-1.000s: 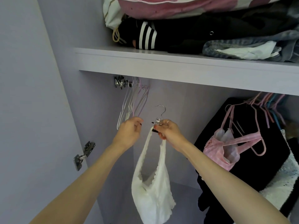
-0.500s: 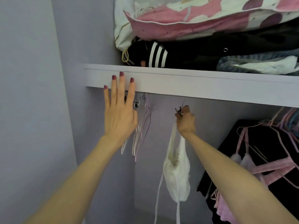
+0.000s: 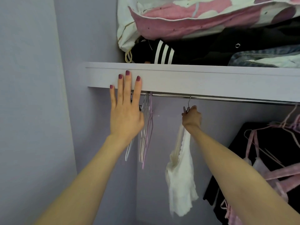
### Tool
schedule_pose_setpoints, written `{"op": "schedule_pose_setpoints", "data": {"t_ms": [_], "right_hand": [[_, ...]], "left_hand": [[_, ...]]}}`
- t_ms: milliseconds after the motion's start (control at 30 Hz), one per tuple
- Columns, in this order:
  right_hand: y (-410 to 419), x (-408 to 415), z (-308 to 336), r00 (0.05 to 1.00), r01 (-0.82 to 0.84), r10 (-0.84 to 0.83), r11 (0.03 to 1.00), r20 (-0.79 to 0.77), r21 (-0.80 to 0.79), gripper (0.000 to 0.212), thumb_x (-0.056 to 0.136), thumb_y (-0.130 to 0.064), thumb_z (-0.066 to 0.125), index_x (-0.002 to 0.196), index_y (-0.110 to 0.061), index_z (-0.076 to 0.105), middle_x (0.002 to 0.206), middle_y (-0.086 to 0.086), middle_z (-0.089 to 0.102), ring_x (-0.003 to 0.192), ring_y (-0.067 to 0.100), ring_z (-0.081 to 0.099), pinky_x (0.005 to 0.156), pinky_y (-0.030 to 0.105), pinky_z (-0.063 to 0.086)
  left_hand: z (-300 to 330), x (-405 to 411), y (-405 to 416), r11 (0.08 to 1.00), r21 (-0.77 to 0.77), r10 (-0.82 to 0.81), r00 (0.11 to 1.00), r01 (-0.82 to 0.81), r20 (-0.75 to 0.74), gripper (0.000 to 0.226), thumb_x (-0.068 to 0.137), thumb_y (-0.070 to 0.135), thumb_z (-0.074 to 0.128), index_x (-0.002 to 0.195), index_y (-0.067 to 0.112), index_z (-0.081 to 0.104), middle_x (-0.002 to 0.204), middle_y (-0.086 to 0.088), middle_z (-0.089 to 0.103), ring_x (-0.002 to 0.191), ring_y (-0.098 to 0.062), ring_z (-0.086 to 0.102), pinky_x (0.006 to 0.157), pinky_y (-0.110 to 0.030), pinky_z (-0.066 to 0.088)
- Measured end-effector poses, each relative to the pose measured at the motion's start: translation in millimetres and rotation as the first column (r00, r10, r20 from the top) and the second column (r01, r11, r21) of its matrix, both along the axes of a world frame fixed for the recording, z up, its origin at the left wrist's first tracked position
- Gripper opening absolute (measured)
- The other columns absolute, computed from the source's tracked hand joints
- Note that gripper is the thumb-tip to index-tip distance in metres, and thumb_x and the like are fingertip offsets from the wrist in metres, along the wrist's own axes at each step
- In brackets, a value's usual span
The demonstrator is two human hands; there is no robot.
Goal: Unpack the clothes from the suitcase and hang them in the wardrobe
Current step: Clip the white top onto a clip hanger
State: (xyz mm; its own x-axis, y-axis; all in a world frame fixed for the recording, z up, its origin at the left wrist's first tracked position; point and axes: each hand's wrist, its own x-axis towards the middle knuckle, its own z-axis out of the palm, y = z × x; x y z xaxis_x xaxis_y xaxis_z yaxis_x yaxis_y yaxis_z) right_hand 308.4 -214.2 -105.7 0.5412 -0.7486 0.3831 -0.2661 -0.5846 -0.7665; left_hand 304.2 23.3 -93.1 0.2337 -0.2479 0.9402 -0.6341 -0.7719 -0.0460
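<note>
Four straight fingers (image 3: 128,85) of the left hand (image 3: 125,114) lie flat on the front edge of the wardrobe shelf (image 3: 211,82), holding nothing. The right hand (image 3: 192,117) has its fingers curled round a metal clip hanger (image 3: 187,107), whose hook sits on the rail (image 3: 227,97). The white top (image 3: 181,181) dangles under it, between the bare hangers (image 3: 146,132) and the pink and black clothes (image 3: 267,159). Folded stuff (image 3: 211,38) is piled on the shelf.
</note>
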Motion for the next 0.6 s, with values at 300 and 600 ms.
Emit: {"op": "schedule_pose_setpoints", "data": {"t_ms": [300,600], "right_hand": [[25.3,-38.3,1.0,0.95,-0.14,0.129,0.99,-0.286,-0.016,0.052,0.096,-0.014,0.047,0.141,-0.002,0.025,0.133,0.023,0.049,0.12,0.038,0.05,0.094,0.037,0.043],[56.9,-125.3,10.7,0.744,-0.453,0.414,0.89,-0.524,0.06,0.049,0.096,-0.033,0.048,0.139,-0.012,0.037,0.136,0.013,0.051,0.123,0.03,0.05,0.1,0.031,0.042]], "left_hand": [[5.3,-18.4,6.8,0.994,0.102,0.057,0.986,-0.041,-0.158,0.102,0.068,0.003,0.06,0.149,0.01,-0.002,0.155,-0.022,0.003,0.143,-0.037,0.0,0.115,-0.055,0.008],[-7.3,-87.6,27.8,0.991,0.102,-0.018,0.834,0.089,-0.551,0.073,0.081,-0.003,0.054,0.146,0.005,0.023,0.154,-0.019,0.016,0.142,-0.037,0.017,0.113,-0.049,0.024]]}}
